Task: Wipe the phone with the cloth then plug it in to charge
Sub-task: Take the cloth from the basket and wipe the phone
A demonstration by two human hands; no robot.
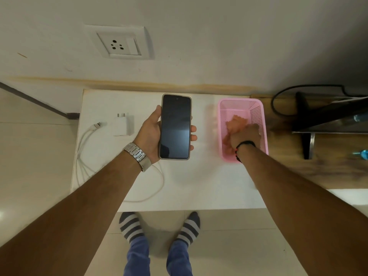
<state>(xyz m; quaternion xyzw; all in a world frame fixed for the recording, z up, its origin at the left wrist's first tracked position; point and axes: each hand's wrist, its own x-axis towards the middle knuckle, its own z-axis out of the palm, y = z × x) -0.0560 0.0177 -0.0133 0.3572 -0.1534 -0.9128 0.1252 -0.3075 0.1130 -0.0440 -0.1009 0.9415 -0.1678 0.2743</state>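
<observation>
A dark-screened phone [175,126] in a grey case is held screen up above the white table [199,182] by my left hand [150,134], thumb on its left edge and fingertips curled round the right edge. My right hand [244,136] reaches into the pink basket [224,108] and grips an orange-pink cloth [236,121], which looks blurred. A white charger adapter [121,126] lies on the table left of the phone. A white cable [83,148] with its plug end near the adapter loops down the table's left side and under my left forearm.
A white wall socket [119,43] with a switch is on the wall above the table's left part. A wooden surface to the right carries a black stand [318,120] with a black cord [278,100]. My striped-socked feet [159,228] stand on the tiled floor below the table edge.
</observation>
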